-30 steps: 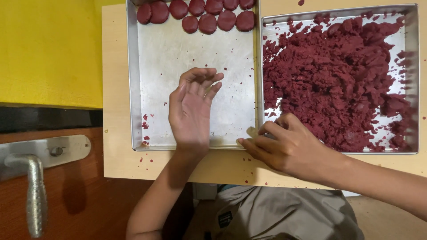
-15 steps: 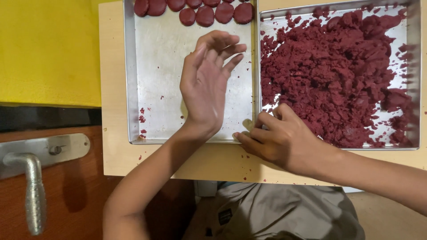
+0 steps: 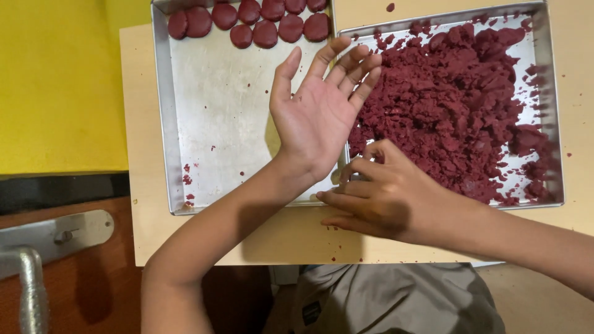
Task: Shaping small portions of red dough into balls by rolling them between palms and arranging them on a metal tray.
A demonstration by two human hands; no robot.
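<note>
two metal trays on a pale board [image 3: 142, 235]. left tray [image 3: 204, 136]: eight dark red discs [image 3: 266, 34] in view along the far edge, some cut off by the frame. right tray [image 3: 552, 124]: loose red crumble [image 3: 458, 105]. left hand [image 3: 315, 114] raised, palm up, fingers spread, holding nothing. right hand [image 3: 380, 195] at the near corner of the crumble tray, fingers curled; any pinch cannot be told. half a second ago the left hand was lower over the left tray.

Left hand [image 3: 322, 114] raised palm-up, fingers spread; right hand [image 3: 383, 195] curled, fingers bunched.
</note>
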